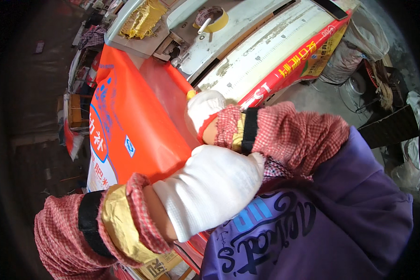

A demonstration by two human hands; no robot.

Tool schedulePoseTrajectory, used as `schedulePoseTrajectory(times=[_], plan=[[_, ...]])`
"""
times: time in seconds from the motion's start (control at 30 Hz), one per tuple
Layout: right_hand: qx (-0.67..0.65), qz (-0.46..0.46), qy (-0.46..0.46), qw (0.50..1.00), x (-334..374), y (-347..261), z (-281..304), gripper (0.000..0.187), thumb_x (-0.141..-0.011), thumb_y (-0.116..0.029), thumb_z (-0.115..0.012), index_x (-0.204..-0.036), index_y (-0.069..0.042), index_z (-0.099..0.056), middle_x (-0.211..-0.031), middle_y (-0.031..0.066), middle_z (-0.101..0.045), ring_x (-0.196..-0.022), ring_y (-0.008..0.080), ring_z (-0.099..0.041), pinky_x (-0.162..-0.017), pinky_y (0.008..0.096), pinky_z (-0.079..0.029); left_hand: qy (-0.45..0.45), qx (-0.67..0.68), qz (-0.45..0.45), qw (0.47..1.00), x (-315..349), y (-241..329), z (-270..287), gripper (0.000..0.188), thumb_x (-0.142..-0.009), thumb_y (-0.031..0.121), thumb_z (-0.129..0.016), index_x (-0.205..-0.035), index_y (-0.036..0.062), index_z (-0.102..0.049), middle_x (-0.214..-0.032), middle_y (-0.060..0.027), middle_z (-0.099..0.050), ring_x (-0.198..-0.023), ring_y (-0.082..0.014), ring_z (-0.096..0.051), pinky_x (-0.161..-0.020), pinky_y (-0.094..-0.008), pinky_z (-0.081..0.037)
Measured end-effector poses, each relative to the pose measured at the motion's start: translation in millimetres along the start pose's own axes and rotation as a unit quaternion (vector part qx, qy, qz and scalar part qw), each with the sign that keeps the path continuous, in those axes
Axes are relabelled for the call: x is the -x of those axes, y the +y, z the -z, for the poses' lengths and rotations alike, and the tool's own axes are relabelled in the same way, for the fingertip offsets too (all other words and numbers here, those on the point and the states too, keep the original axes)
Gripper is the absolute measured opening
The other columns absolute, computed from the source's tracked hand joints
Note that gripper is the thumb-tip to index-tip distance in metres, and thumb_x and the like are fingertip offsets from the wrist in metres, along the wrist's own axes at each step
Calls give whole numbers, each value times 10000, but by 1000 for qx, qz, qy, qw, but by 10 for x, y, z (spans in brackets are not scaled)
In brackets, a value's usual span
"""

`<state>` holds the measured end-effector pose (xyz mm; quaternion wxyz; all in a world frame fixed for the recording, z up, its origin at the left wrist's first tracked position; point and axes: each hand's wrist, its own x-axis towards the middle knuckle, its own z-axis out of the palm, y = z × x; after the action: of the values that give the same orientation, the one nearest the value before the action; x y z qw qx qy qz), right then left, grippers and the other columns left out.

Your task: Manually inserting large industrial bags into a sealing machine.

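A large orange plastic sack (130, 116) with blue and white printing lies across a pale work table (261, 51), running from the machine at the top down to my body. My left hand (210, 186), in a white cotton glove with a red checked sleeve cover, rests closed on the sack's near edge close to my chest. My right hand (203, 109), also white-gloved, presses on the sack's folded red edge farther up, beside the table. Whether either hand pinches the sack's edge is hidden by the gloves.
A sewing machine head (140, 28) with yellow cloth on it stands at the top. A roll of yellow tape (212, 19) sits on the table. More red printed sacks (303, 58) lie along the table's right edge. Bags, a metal pot (354, 86) and clutter fill the floor at right.
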<state>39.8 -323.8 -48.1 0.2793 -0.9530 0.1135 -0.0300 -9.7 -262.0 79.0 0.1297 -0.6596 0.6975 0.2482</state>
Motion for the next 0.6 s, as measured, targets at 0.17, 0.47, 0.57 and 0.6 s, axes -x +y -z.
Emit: schedulePoseTrajectory(times=[0.17,0.47,0.57,0.6], plan=[[-48,21,-112,992,-255,89,145,298,-796,-206,-553,-995,13,-586,-927,159,-585,-860,337,-566,-702,452,-438,4,-36,10,999,-169,-142,-11,192,-823,151,-430,-923,18,-526,-580,-126,-538,-521,-286,-586,-427,-397,-474],[-45,72,37,996,-354,126,-234,235,-792,-251,-541,-925,-71,-612,-920,109,-584,-842,322,-542,-732,421,-428,11,-246,4,969,369,-1313,823,328,-612,76,-679,-935,108,-635,-585,-126,-527,-571,-302,-541,-535,-385,-439],[-31,10,235,972,-230,31,-215,168,-783,-154,-496,-690,-55,-595,-609,130,-565,-522,237,-573,-460,357,-445,-93,-61,25,993,522,-1001,865,241,-604,107,-654,-839,148,-687,-598,-61,-556,-542,-266,-536,-479,-324,-409],[-61,-40,211,975,-196,30,-243,227,-821,-174,-460,-721,-32,-605,-610,133,-575,-529,264,-587,-457,377,-455,82,39,-146,985,616,-918,526,139,-635,181,-604,-759,154,-659,-573,-38,-539,-518,-257,-530,-465,-318,-414]])
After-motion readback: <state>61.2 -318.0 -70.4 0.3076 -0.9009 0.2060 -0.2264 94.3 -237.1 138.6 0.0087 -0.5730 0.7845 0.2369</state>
